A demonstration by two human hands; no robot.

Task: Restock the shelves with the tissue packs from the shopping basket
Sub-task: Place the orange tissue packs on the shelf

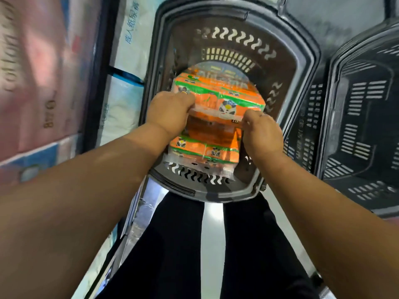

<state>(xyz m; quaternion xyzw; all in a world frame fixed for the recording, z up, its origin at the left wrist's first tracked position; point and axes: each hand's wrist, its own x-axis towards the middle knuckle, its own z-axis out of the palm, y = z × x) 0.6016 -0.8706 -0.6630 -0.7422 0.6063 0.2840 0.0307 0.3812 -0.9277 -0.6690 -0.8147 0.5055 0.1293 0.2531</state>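
Note:
An orange tissue pack [218, 91] with green bands and panda pictures is held above the dark shopping basket [302, 61]. My left hand [170, 113] grips its near left edge. My right hand [262, 131] pinches its near right edge by the clear wrapper. A second orange tissue pack [203, 152] lies in the basket below, partly hidden by both hands. The shelves [95, 67] stand to the left.
Pink and pale blue packaged goods [36, 78] fill the shelves at left. Another dark basket [362, 130] sits to the right of the first. My dark trouser legs [172, 244] are on the grey floor below the basket.

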